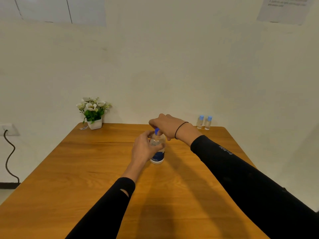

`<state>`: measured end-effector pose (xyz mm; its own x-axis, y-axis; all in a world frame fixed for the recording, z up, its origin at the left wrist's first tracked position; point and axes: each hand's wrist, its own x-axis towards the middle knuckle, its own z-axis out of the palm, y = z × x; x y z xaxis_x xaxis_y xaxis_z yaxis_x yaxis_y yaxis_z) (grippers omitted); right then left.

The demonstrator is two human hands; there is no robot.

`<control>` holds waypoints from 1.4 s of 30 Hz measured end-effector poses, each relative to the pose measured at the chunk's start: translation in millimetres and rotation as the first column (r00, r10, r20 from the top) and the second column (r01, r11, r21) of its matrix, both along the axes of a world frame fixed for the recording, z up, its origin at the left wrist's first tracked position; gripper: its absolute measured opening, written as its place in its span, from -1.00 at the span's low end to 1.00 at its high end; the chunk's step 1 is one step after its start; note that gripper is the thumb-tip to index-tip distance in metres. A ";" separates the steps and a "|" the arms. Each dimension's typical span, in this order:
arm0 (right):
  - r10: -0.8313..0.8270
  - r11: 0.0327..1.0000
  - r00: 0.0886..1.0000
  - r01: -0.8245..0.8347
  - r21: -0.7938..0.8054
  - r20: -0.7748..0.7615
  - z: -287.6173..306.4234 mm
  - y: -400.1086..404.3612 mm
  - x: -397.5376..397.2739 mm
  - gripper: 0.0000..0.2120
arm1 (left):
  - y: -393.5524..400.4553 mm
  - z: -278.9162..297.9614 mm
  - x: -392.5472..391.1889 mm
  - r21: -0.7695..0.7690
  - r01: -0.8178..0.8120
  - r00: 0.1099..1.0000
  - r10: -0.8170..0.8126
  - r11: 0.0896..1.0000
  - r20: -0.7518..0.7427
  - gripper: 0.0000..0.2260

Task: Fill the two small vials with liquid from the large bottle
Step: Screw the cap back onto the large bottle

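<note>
The large clear bottle [158, 156] with a dark blue label stands upright in the middle of the wooden table [103, 169]. My left hand [144, 149] grips its upper body from the left. My right hand [166, 126] comes over the top and pinches the blue cap [156, 131]. Two small clear vials with light blue caps, one [200, 121] beside the other [208, 123], stand upright at the table's far right edge near the wall, apart from both hands.
A white pot of white flowers [94, 112] stands at the far left corner of the table, with a small tag beside it. A black cable [9, 157] hangs from a wall socket on the left. The wall rises right behind the table.
</note>
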<state>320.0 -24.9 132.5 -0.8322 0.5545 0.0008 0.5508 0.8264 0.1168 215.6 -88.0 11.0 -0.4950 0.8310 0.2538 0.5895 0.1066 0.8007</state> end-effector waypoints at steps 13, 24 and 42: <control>-0.024 0.991 0.999 0.020 0.133 0.031 -2.3 6.6 -0.1 -0.86 | -0.8 -2.6 -2.2 0.015 0.004 1.000 -0.004 1.000 -0.003 -0.50; -0.032 0.992 0.999 0.035 0.122 -0.031 -6.8 14.0 0.0 -0.79 | -1.6 -1.5 -2.2 0.002 -0.002 1.000 0.002 1.000 0.007 -0.42; -0.019 0.990 0.998 0.026 0.139 -0.054 -16.9 13.7 7.3 -0.59 | 0.0 -4.3 -2.1 -0.002 -0.011 1.000 0.011 1.000 -0.020 -0.45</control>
<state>327.4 -11.2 115.6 -0.8161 0.5648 0.1222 0.5776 0.7913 0.2006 213.5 -88.0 6.8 -0.4991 0.8260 0.2619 0.6041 0.1151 0.7885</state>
